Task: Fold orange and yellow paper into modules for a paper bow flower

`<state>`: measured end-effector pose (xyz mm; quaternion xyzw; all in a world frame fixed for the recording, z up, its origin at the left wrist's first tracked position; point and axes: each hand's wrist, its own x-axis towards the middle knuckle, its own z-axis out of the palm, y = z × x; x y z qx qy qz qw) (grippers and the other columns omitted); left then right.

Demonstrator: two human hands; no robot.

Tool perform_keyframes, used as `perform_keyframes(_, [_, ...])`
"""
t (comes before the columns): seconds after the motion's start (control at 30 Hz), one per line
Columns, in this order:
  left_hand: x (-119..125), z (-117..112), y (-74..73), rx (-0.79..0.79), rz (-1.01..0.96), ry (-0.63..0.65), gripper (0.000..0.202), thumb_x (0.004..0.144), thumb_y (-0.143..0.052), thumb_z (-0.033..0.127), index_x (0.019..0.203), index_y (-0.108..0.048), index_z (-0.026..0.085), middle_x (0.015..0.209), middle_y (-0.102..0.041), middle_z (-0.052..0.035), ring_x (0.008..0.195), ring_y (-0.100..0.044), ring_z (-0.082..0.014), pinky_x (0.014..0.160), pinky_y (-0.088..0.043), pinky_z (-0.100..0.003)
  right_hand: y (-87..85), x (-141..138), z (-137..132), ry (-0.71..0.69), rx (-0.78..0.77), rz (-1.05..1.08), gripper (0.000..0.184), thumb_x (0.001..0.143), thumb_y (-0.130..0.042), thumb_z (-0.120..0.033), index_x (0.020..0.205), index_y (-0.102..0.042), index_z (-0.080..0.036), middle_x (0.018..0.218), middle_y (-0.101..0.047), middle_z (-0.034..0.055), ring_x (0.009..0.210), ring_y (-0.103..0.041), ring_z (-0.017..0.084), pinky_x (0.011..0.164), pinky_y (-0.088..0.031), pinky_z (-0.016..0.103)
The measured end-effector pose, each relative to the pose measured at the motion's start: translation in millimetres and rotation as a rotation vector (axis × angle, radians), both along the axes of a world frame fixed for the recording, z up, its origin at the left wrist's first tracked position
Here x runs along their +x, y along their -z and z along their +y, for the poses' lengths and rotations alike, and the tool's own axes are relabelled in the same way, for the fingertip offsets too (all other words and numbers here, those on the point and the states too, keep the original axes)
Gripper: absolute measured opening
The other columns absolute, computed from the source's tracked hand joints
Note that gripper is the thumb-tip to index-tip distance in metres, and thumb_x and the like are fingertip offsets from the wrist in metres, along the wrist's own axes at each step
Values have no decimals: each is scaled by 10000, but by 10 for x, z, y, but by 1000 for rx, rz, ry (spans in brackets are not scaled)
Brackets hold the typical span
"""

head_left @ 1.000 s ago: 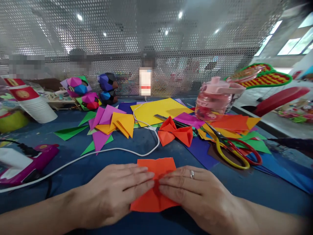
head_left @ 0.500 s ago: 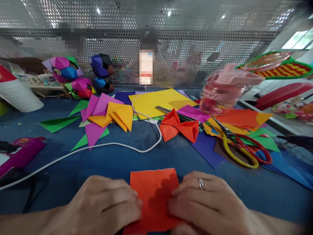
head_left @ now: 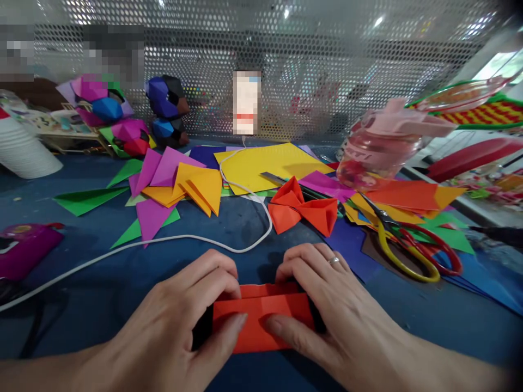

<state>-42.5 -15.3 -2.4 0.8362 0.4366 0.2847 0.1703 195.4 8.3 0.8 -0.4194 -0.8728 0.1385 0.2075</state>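
Note:
Between my two hands is a sheet of red-orange paper, bent over on itself so the near part lies up toward the far edge. My left hand grips its left side, thumb on the near face and fingers over the far edge. On the right side my right hand, with a ring on one finger, holds the paper the same way. Beyond the hands lies a folded red-orange paper piece with pointed, open pockets.
A white cable crosses the table from the left to a phone. Scissors and a pink bottle are at right. Folded orange papers, a yellow sheet, paper cups and a purple tool also lie about.
The paper lay flat and is now folded over from the near side. Both hands have moved forward, with thumbs now on the folded part.

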Motion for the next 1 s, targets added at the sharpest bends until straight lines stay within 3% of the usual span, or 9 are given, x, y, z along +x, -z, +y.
perform_keyframes(0.1, [-21,-23,39,36,4,-26,152,870,-638,255,989,-546,272,1206,-604,-35,1088,-616,-217,826,-505,-242,5,-8,-15,-3,-113,72,199,905,-661,-366,936,-522,-228,960,-596,28,885,-563,219,844,-463,435])
perform_keyframes(0.17, [-34,-36,74,52,-11,-58,369,830,-700,318,1156,-530,286,1332,-545,-49,1211,-553,-263,942,-476,-289,14,-6,-33,-29,-182,136,173,910,-662,-319,913,-510,-237,894,-595,-12,818,-548,184,822,-446,388])
perform_keyframes(0.27, [-37,-30,101,-5,-24,-41,592,819,-734,362,1336,-448,326,1301,-577,-35,1154,-586,-252,962,-471,-306,19,12,-62,-52,-232,231,174,883,-702,-278,879,-531,-244,837,-601,-45,774,-532,157,759,-423,321])
perform_keyframes(0.33, [-27,-9,85,-70,-34,-9,456,852,-714,363,1262,-517,325,1116,-653,-15,997,-634,-213,858,-500,-282,12,23,-71,-41,-240,285,166,866,-718,-236,850,-553,-244,832,-611,-52,779,-533,149,723,-404,295])
perform_keyframes(0.43, [-7,28,32,-111,-54,28,137,905,-659,362,995,-634,262,889,-669,-7,832,-626,-179,749,-486,-270,0,25,-60,-48,-231,326,148,859,-721,-196,830,-583,-242,812,-618,-59,762,-534,135,726,-387,290])
perform_keyframes(0.47, [-2,37,15,-116,-56,40,112,919,-644,358,922,-644,246,847,-667,-7,807,-618,-174,737,-475,-273,-1,23,-52,-61,-222,335,137,862,-720,-194,837,-595,-244,813,-622,-60,764,-536,132,736,-383,292])
perform_keyframes(0.63, [7,49,-1,-138,-110,44,140,929,-621,289,811,-672,235,773,-672,12,764,-594,-156,727,-441,-283,7,11,-30,-109,-209,339,75,893,-707,-229,859,-643,-248,815,-652,-58,788,-545,128,781,-370,304])
perform_keyframes(0.83, [21,40,28,-260,-148,-44,135,879,-626,250,751,-666,239,752,-647,34,766,-579,-145,690,-420,-270,6,2,-45,-61,-220,334,124,881,-712,-232,777,-646,-226,759,-646,-44,762,-536,139,751,-367,311])
perform_keyframes(1.0, [26,29,20,-293,-155,-47,148,877,-612,259,739,-663,242,740,-634,37,750,-572,-139,683,-411,-266,5,-13,-32,-59,-199,351,164,881,-714,-252,736,-646,-218,700,-624,-41,716,-521,138,722,-361,310])
